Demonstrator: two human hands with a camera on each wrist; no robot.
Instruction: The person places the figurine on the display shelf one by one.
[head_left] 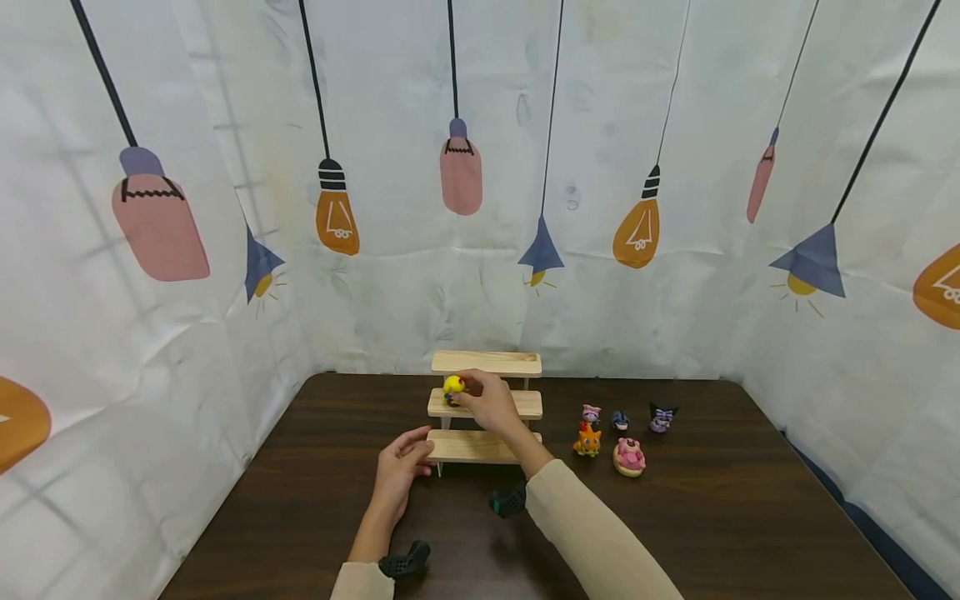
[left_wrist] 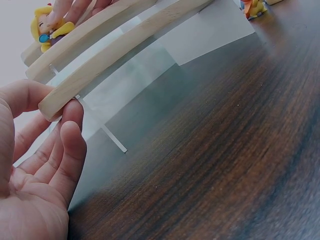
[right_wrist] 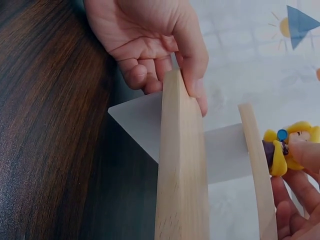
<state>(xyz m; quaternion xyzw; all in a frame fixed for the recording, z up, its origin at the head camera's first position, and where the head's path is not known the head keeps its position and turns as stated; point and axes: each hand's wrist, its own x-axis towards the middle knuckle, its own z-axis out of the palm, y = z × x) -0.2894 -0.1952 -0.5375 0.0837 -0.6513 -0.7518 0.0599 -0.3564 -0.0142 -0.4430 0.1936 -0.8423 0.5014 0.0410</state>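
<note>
Rack: three pale wooden planks in rising steps (head_left: pixel 486 363), standing near the far edge of the desk (head_left: pixel 337 433), left of that edge's middle.
Yellow-haired figurine: at the left end of the middle plank (head_left: pixel 513 405), within the right hand (head_left: pixel 491 404); whether its base bears its full weight cannot be told.
Right-hand fingers: clamped on the figurine in a pinch between thumb and fingertips.
Left-hand fingers: the left hand (head_left: pixel 399 465) grips the left end of the front plank (head_left: pixel 468 447), thumb and fingers closed about it.
Done: one figurine at the rack, not yet released; judged an early stage.
Left: five figurines on the desk, right of the rack, toward the far right corner: a pink-headed one (head_left: pixel 591 412), an orange one (head_left: pixel 588 442), a small blue one (head_left: pixel 620 421), a dark-eared purple one (head_left: pixel 661 419) and a pink one in a round tan base (head_left: pixel 630 456).
Planks: long, narrow, rounded at the corners, with fine visible grain.
Side panel: thin, flat, smooth and translucent (right_wrist: pixel 227 150).
Figurines: small, rounded, brightly coloured; apparently moulded plastic.
Desk surface: dark brown, streaked with wood grain.
</note>
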